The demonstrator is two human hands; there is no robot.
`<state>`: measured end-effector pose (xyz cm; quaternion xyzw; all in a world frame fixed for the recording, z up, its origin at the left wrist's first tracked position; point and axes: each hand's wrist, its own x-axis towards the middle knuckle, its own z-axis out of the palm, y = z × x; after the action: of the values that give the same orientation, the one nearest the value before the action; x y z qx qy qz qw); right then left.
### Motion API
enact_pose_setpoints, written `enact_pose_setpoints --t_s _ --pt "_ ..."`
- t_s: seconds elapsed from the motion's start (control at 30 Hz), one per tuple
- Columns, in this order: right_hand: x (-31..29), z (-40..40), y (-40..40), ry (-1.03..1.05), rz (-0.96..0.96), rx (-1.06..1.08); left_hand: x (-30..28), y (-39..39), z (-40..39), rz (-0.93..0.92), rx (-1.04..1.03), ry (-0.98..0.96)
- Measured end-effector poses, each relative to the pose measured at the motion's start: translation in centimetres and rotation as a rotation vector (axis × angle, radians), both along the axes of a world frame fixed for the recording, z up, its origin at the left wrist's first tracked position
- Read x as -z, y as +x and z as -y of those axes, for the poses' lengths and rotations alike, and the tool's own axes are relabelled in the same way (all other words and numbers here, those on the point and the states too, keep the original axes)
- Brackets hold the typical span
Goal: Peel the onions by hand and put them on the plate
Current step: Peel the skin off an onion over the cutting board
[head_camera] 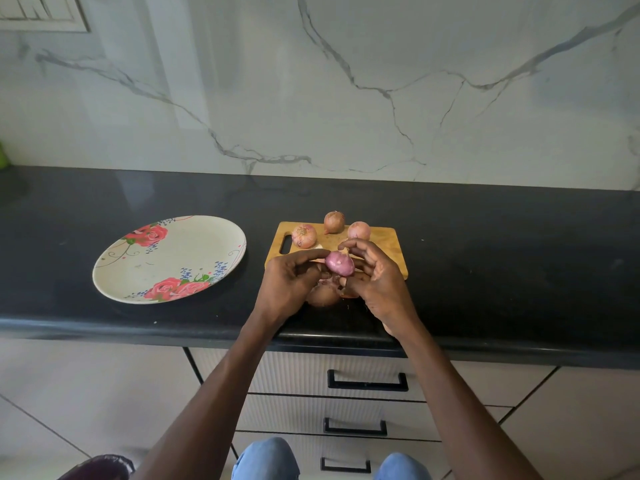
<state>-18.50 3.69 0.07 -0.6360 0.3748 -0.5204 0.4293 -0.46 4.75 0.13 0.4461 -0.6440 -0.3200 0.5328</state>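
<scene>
- Left hand (289, 280) and right hand (375, 277) both gripped a partly peeled onion (338, 263) above the near board (384, 245) edge.
- Flowered plate (166, 259) lay left.

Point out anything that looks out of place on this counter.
Little stands out. One unpeeled onion sits half off the far edge of the cutting board. The plate holds no onions.

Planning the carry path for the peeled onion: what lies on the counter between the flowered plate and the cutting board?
Nothing: in the head view only bare black counter separates the plate from the cutting board.
</scene>
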Motion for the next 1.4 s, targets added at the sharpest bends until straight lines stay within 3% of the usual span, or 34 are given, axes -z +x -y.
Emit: enact_pose_setpoints --t_s 0.23,0.73,0.93,1.1,1.4 --pt "-0.16 -0.08 -0.07 -0.002 0.019 -0.006 -0.35 -0.38 -0.13 -0.127 0.071 0.025" --pt "0.01 -0.11 -0.19 0.058 0.036 -0.054 -0.45 -0.28 0.03 -0.158 0.132 0.076" --pt "-0.36 -0.27 0.0 0.083 0.1 0.002 -0.03 -0.27 0.31 0.052 0.08 0.014" --pt "-0.7 -0.55 -0.18 0.077 0.075 0.006 -0.15 -0.18 0.26 -0.114 0.069 0.014" --pt "-0.48 -0.4 -0.17 0.05 0.022 0.027 -0.53 -0.26 -0.27 -0.05 0.086 0.001"
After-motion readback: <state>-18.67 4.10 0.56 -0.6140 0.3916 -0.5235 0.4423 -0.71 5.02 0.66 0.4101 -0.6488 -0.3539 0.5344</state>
